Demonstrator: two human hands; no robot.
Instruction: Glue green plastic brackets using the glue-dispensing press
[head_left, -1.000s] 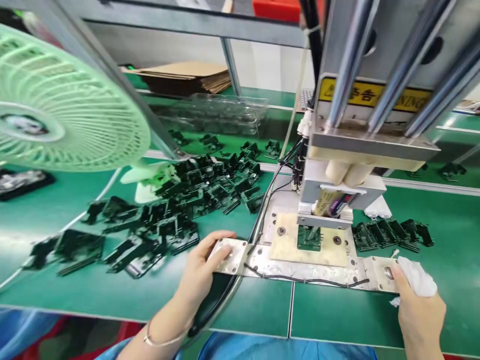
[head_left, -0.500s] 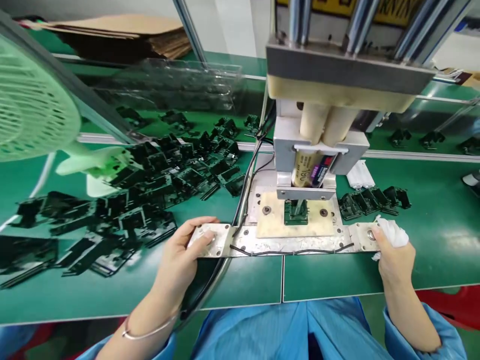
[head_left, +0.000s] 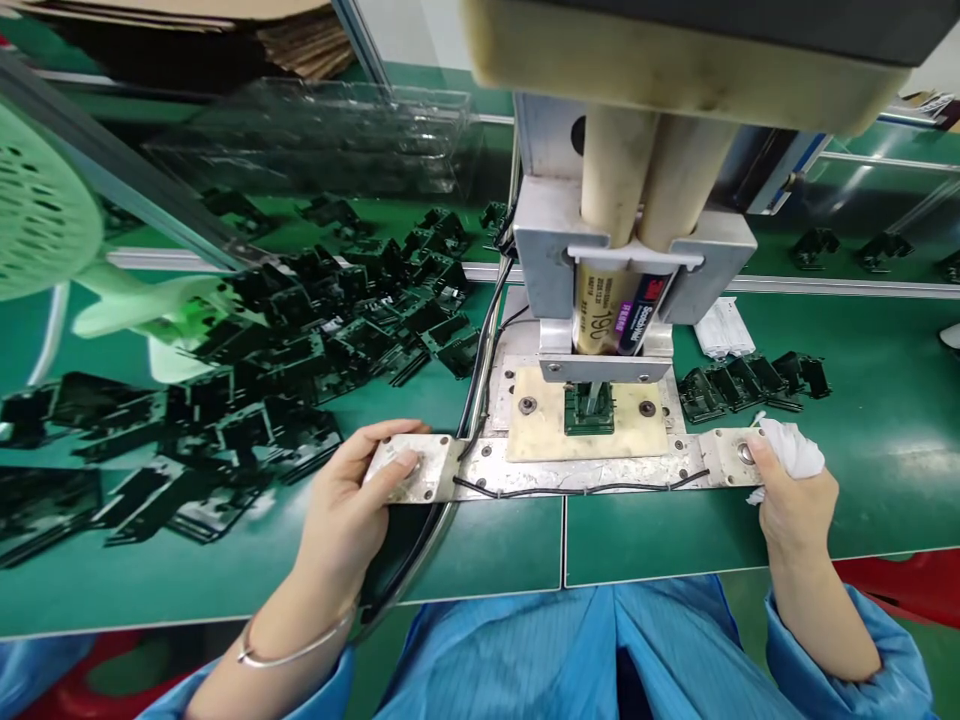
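My left hand (head_left: 356, 500) wraps the left metal button block (head_left: 409, 468) of the dispensing machine's base, its thumb on the button. At the opposite end, my right hand (head_left: 796, 505) has its thumb on the right button (head_left: 744, 452). A crumpled white cloth (head_left: 791, 448) is tucked in that same hand. Between them a dark green part (head_left: 589, 412) sits in the cream fixture plate (head_left: 525, 440). Above it a two-barrel glue cartridge (head_left: 619, 310) stands upright in its metal holder, with the nozzle tip over the part.
Many black plastic parts (head_left: 300, 340) lie heaped on the left, beside a pale green fan (head_left: 45, 200). Several more black parts (head_left: 750, 385) and folded white wipes (head_left: 724, 328) lie right of the machine. Black cables (head_left: 480, 390) run past its left side. A clear plastic tray (head_left: 315, 135) stands behind.
My view has shifted, so the dispenser looks larger and its upper block sits higher in the picture. Both hands keep their places on the button blocks, and the cloth stays in my right hand.
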